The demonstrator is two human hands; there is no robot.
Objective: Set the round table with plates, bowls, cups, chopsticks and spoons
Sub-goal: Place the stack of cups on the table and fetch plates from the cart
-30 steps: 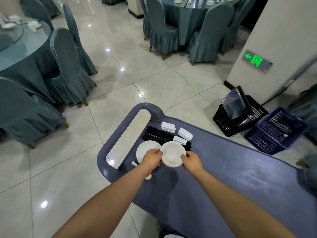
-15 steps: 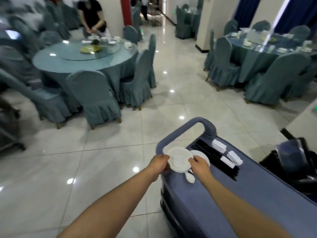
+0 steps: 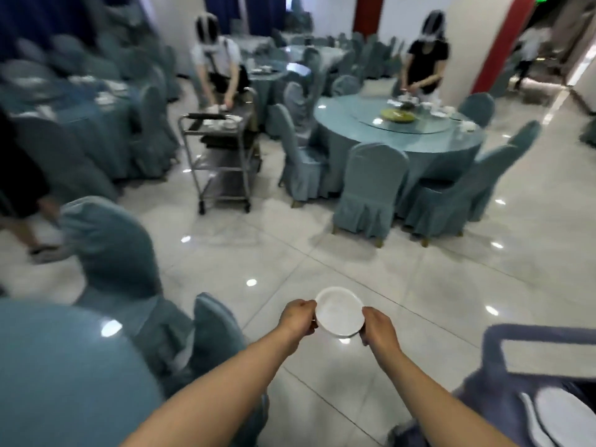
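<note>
**Head view: white plate carried between both hands above the floor**

Head camera looks down two bare forearms to a small white plate (image 3: 339,311), held level over the pale tiled floor (image 3: 403,285). The left hand (image 3: 298,319) grips the plate's left rim with curled fingers; the right hand (image 3: 378,325) grips the opposite rim the same way. To the right of the plate, at the frame's lower corner, stands a blue-grey cart (image 3: 503,369) with another white dish (image 3: 564,417) on it, and what may be a spoon beside that dish, though blur makes this unsure. Left of the plate sit covered chairs (image 3: 109,250) and the edge of a teal table (image 3: 64,375). Beyond the plate, well apart, a round table (image 3: 400,124) carries a glass turntable and some crockery, with a person (image 3: 425,59) bent over its far side. Far left of that, another person (image 3: 216,66) leans over a metal trolley (image 3: 222,156).
</note>
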